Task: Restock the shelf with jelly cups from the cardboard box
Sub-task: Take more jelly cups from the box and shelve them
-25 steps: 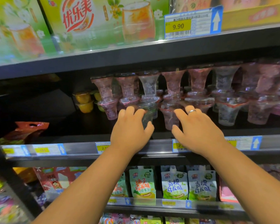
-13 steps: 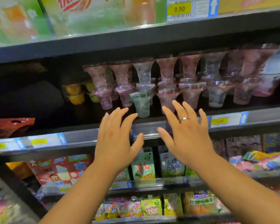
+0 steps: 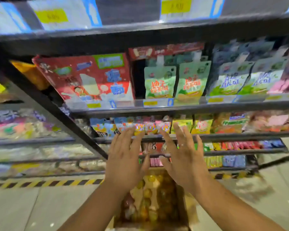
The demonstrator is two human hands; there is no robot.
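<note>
The view is blurred and tilted down. A cardboard box (image 3: 189, 212) stands on the floor below me, with several jelly cups (image 3: 150, 194) showing inside as yellow and pale blobs. My left hand (image 3: 125, 162) and my right hand (image 3: 184, 160) hang in the air above the box, in front of the lower shelves, fingers spread and straight, holding nothing. The right hand wears a ring. The shelf with the jelly cups is out of view above.
Shelves of snacks fill the view: a red box (image 3: 93, 82), green drink pouches (image 3: 160, 84) and small packets (image 3: 150, 127) lower down. A black upright (image 3: 57, 112) divides the shelving. A yellow-black stripe (image 3: 45, 182) marks the grey floor (image 3: 32, 209).
Both hands have drawn back from the jelly cups on the shelf and come down with fingers spread. My view has swung down from that shelf to the lower shelves and the box.
</note>
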